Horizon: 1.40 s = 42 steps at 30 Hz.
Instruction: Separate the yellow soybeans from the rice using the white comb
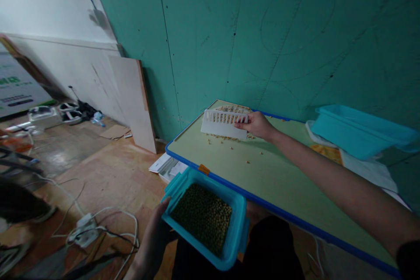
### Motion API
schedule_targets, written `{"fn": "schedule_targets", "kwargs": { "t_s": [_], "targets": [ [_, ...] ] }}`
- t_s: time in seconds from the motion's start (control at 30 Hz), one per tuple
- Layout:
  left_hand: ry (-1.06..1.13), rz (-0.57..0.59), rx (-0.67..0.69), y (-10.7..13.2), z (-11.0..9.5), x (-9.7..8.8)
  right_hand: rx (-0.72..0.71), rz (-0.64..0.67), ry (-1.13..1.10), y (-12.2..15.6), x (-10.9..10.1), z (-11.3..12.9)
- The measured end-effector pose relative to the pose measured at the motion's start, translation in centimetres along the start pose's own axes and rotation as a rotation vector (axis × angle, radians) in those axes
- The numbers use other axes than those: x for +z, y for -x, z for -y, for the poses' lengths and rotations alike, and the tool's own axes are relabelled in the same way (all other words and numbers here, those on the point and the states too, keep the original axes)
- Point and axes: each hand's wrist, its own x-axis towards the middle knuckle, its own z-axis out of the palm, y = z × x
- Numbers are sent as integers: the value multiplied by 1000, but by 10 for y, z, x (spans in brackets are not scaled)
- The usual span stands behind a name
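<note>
My left hand [156, 227] grips the near left side of a blue plastic container [241, 210], held tilted just off the table's front edge. Inside it lie green beans [193, 208] and, toward the right, yellowish beans [219, 223]. Over the far left part of the table, my right hand [259, 126] is closed on the right end of a white slotted plastic panel [221, 129]. A pile of yellowish beans [233, 108] lies behind the panel and shows through its slots. Several loose beans [231, 148] are scattered in front of it.
The pale green table [282, 170] has a blue edge and stands against a green wall [203, 43]. At its right end sits a larger blue bin [361, 131]. A board [134, 100] leans on the wall. A power strip [85, 229] and cables lie on the floor, with a person's foot [39, 214] nearby.
</note>
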Motion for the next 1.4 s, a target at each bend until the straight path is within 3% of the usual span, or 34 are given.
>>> {"fn": "schedule_targets", "kwargs": {
  "t_s": [0.3,0.97,1.23,1.4],
  "targets": [
    [-38,18,23,6,-6,1,-23,-20,18,-2,3,-1],
    [-32,-19,11,4,-3,1,36,137,-99,13,-5,2],
    [-26,-13,44,5,-2,1,47,138,-138,26,-11,3],
    [-26,9,40,10,-11,2,63,103,-147,27,-4,1]
  ]
}}
